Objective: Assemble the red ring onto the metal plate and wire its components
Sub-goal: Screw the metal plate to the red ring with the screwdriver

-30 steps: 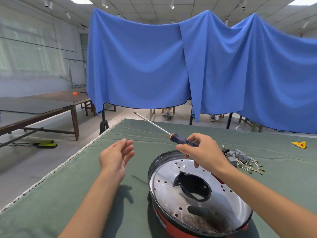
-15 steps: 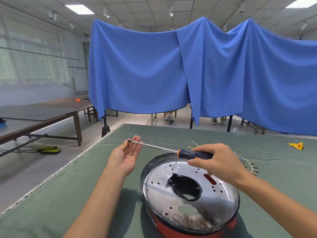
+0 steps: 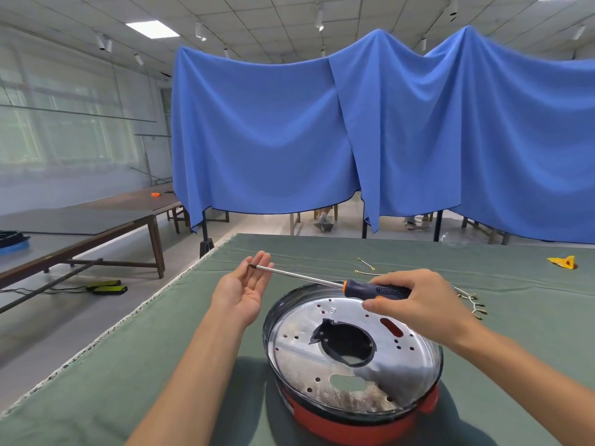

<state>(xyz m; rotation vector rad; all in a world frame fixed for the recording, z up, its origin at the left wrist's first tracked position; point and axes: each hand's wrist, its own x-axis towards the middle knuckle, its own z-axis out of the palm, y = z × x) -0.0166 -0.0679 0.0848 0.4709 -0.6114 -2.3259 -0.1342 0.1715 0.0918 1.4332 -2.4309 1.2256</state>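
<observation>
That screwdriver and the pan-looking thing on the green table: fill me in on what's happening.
A person is holding a screwdriver by its dark handle in the right hand, with the shaft pointing left. Its tip rests against the fingers of the open, palm-up left hand. Below sits the metal plate on top of the red ring, on a green cloth-covered table. Loose wired parts lie behind the right hand, untouched.

No text, label, brand, number or sign can be read anywhere in view. The screwdriver (image 3: 335, 283) handle carries a textured dark patch, but any marking there is too small and blurred to make out, and the metal plate (image 3: 354, 355) shows only holes and stains.
</observation>
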